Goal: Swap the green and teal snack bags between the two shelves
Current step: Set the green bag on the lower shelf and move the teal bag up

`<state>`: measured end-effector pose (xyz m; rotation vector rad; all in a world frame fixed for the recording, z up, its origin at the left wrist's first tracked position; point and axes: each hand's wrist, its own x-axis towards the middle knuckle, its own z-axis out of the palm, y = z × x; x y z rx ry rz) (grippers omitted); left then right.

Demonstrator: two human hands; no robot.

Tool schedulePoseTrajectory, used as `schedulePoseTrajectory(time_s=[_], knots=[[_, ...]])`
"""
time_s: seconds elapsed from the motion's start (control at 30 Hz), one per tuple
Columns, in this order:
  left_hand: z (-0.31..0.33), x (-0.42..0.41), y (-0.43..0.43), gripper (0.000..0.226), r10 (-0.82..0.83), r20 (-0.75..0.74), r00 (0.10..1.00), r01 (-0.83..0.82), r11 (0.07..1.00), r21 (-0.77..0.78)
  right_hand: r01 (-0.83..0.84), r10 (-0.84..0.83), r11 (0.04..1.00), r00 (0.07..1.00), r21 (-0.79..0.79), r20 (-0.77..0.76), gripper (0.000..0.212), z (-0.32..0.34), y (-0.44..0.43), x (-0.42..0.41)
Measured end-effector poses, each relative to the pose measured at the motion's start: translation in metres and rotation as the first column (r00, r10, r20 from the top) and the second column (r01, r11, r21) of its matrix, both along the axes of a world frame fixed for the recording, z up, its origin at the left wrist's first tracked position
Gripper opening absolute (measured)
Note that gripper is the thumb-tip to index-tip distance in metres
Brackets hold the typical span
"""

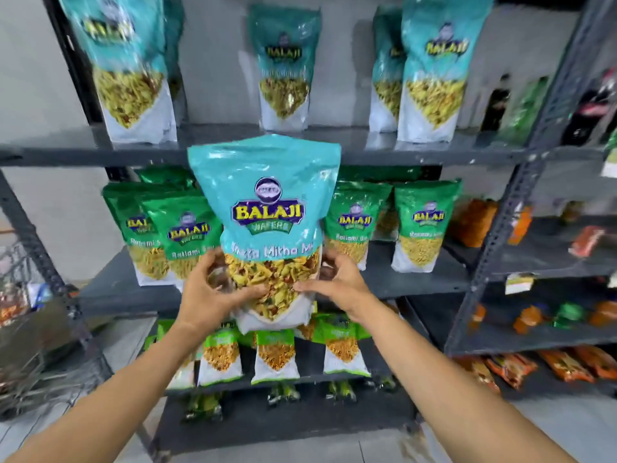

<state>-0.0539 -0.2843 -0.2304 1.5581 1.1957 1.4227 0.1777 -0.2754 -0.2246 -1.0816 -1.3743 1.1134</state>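
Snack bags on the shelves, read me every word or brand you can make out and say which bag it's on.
"BALAJI": held teal bag, between left hand and right hand.
"Mitha": same bag, rest of line partly hidden.
"BALAJI": green bags, upper teal bags.
"Ratlami": green bags, remainder blurred.
Lower light-green bags: unreadable.

- Large glossy teal plastic snack bag, foremost: "BALAJI", with "Mitha" legible below.
- Green plastic snack bags, middle shelf: "BALAJI", "Ratlami".
- Teal bags, top shelf: "BALAJI".
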Motion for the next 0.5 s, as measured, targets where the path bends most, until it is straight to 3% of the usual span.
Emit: schedulePoseTrajectory(time_s=[0.1,0.2,0.33,0.5], knots=[[0.028,-0.004,-0.028,0.100,0.035,-0.009,0.999,-0.034,0.996,0.078,0.008,-0.007,0.998,1.000,0.068,-0.016,0.055,0.024,-0.024,-0.003],[0.056,-0.003,-0.037,0.089,0.037,0.014,0.999,-0.039,0.989,0.141,0.037,-0.030,0.990,0.998,0.134,-0.053,0.056,0.048,-0.034,-0.004],[0.105,0.011,-0.031,0.071,0.051,-0.011,0.999,-0.047,0.966,0.255,0.047,-0.032,0.973,0.997,0.225,-0.067,0.038,0.096,-0.036,0.004],[0.164,0.027,0.007,0.087,0.069,-0.009,0.998,-0.062,0.945,0.321,0.089,-0.067,0.946,0.994,0.311,-0.081,0.030,0.159,-0.018,0.015]])
